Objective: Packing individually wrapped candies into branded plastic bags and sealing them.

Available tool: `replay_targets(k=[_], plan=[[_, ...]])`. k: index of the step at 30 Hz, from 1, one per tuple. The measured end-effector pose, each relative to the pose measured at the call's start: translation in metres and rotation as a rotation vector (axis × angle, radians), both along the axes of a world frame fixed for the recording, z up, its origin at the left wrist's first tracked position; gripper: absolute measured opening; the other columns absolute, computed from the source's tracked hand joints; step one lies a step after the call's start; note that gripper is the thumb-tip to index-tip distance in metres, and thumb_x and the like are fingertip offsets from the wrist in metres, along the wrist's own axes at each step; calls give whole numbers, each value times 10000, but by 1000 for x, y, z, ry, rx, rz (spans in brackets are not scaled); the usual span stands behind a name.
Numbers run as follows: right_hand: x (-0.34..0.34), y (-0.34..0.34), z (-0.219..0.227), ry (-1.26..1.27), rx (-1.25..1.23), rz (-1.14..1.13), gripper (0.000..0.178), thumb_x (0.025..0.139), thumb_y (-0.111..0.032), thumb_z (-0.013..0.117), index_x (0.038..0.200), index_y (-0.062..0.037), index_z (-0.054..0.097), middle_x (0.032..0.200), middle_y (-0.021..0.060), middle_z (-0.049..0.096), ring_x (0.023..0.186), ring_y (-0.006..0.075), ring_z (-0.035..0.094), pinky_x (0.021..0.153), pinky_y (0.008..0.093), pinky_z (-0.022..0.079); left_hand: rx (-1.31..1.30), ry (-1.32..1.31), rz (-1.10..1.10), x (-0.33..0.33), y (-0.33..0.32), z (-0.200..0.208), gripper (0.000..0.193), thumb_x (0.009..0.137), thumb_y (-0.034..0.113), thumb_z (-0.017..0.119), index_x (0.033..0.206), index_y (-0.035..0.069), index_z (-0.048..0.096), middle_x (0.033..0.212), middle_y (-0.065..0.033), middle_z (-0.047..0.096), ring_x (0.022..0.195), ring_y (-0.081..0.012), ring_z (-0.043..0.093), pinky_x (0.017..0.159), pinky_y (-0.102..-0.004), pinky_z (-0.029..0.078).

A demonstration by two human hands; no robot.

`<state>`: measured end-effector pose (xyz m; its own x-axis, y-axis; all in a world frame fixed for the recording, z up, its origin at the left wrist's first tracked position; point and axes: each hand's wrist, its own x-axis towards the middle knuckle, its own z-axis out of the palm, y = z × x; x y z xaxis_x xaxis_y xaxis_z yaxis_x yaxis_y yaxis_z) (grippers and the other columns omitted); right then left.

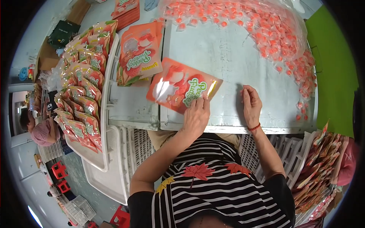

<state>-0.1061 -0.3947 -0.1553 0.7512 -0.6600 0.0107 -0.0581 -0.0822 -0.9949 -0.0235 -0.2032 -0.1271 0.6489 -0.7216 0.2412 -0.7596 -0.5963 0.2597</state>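
My left hand [197, 118] pinches the edge of a flat, pink-orange candy pouch [167, 85] with fruit pictures on it. The pouch lies tilted over the metal tabletop [209, 49], its far corner beside a stack of similar pouches [138, 49]. Farther right, my right hand [251, 108], with a red bracelet at the wrist, is near the table's front edge. Its thumb and fingers are drawn together; a trace of red shows at the fingertips, too small to name. Wrapped red candies [262, 34] spread in a heap along the table's back and right side.
Filled pouches stand in rows in a white tray [108, 114] at the left. More pouches fill a crate [319, 171] at the lower right. White plastic baskets [142, 148] are below the table edge. A green panel [330, 68] borders the right side. Another person [45, 131] is at the far left.
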Motion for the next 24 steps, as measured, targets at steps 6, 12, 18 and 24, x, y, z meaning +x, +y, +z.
replay_targets(k=[6, 12, 18, 24], plan=[[3, 26, 23, 47, 186, 192, 226, 948, -126, 552, 1145, -16, 574, 882, -18, 585, 739, 31, 497, 649, 169, 417, -463, 607, 129, 21, 7, 20, 171, 760, 144, 725, 805, 12, 626, 680, -110, 611, 592, -264, 609, 545, -351, 460], [33, 54, 41, 195, -231, 295, 180, 896, -148, 587, 858, 27, 609, 638, 113, 594, 545, 193, 578, 529, 281, 457, -595, 557, 27, 27, 6, 31, 228, 769, 85, 751, 691, 8, 551, 591, -20, 581, 518, -56, 470, 484, -244, 389], [32, 52, 44, 195, -213, 273, 177, 899, -118, 554, 818, 31, 605, 647, 143, 616, 573, 263, 618, 543, 317, 473, -689, 629, 212, 47, 24, 36, 89, 848, 17, 629, 837, 29, 542, 610, -29, 606, 518, -89, 567, 461, -244, 418], [42, 71, 49, -18, -613, 122, 96, 876, -123, 600, 892, -55, 535, 744, 108, 618, 565, 260, 617, 501, 320, 476, -295, 47, 38, 36, -5, 37, 295, 840, 61, 568, 1128, 61, 503, 552, -119, 572, 478, -311, 600, 428, -408, 471]])
